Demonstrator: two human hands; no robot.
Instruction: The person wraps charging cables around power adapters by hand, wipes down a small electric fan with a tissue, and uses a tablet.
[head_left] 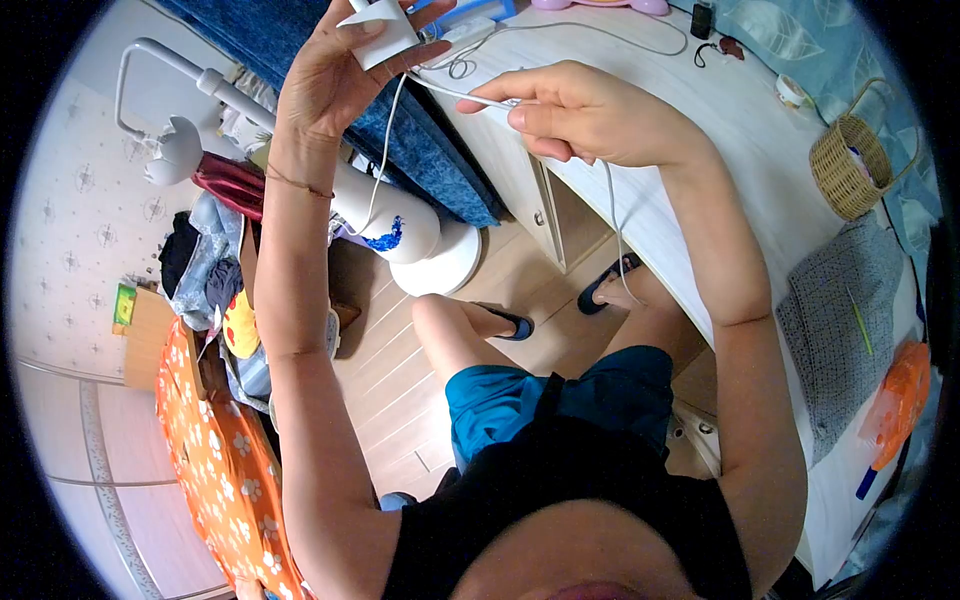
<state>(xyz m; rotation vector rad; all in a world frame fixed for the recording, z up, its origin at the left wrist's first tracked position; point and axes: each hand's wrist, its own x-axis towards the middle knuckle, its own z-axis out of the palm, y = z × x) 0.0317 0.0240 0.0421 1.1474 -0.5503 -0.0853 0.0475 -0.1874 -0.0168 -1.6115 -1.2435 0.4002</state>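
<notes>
My left hand (335, 88), raised at the top of the head view, holds a small white piece (385, 38) with pointed corners between thumb and fingers. Its exact kind I cannot make out, as the frame edge cuts it off. A thin white cable (440, 88) runs from beside this hand to my right hand (595, 112), which pinches it over the white desk (640, 185). One length of the cable hangs below my right hand toward my lap. Another white strand (388, 140) drops from near my left fingers toward a white cylindrical stand (385, 215) with a round base.
On the desk are a looped grey cable (600, 26), a wicker basket (850, 165), a grey woven mat (845, 320) and an orange bag (895, 400). A white lamp arm (235, 98) stands at left, near piled clothes (215, 260) and a blue curtain (420, 150).
</notes>
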